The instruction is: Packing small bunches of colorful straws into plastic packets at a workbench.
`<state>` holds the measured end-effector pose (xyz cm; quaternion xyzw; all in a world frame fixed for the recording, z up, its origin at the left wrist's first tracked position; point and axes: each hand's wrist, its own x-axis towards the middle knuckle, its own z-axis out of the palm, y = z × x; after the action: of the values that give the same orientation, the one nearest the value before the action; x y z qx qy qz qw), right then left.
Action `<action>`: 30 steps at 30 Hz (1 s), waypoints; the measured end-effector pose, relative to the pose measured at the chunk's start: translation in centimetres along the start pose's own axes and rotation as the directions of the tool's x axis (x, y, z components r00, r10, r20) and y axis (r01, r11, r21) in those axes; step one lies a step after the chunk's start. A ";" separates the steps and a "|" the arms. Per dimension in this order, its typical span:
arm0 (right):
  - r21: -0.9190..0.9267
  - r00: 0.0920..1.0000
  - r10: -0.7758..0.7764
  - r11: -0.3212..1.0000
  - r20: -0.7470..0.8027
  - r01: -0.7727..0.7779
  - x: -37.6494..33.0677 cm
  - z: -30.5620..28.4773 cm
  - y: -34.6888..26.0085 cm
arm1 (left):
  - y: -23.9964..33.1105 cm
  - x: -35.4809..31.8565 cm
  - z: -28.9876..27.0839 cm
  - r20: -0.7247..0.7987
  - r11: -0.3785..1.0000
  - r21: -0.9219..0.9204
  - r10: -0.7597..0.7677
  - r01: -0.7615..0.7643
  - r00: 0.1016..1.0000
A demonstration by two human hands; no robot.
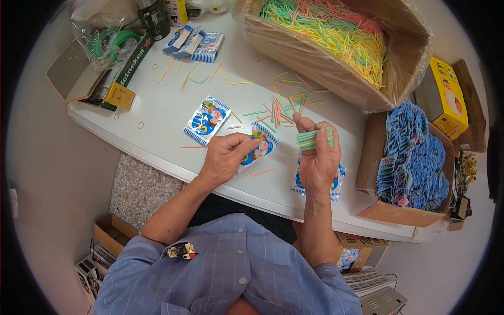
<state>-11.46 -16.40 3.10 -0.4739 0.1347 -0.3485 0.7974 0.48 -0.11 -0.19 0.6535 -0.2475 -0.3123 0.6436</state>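
Observation:
My left hand (227, 157) pinches a small blue-and-white packet (261, 152) printed with a cartoon figure. Upright in my right hand (321, 163), between thumb and fingers, is a short bundle of thin green and yellow sticks (310, 140). Partly hidden beneath that hand, another blue packet (337, 184) lies on the white table (157, 121). A similar packet (207, 121) rests flat to the left of my left hand. Just beyond both hands, loose pink, green and yellow sticks (281, 111) are scattered in a small heap.
A large plastic-lined carton (310, 58) full of coloured sticks stands at the back right. On the right, a cardboard box (388, 210) holds many blue packets (412, 157), near a yellow box (446, 97). Opened small blue boxes (207, 47) and green tape rolls (123, 42) sit at the back left.

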 end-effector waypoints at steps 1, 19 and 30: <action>0.050 1.000 -0.015 0.999 0.008 0.014 0.1 0.3 -0.2 | 0.2 0.0 0.2 0.023 0.998 -0.063 -0.003 0.004 1.000; 0.212 0.995 -0.068 0.976 0.077 0.051 0.9 1.4 0.3 | 0.2 -0.9 0.6 0.091 0.999 -0.050 -0.004 0.009 0.996; 0.104 0.997 -0.010 0.995 0.070 0.003 -0.1 3.0 0.8 | -0.3 -1.3 1.1 0.142 0.992 -0.115 -0.034 0.050 0.989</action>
<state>-9.57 -14.14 3.94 -0.4441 0.0866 -0.3407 0.8242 -1.25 0.09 -0.30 0.5959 -0.2592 -0.3849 0.6554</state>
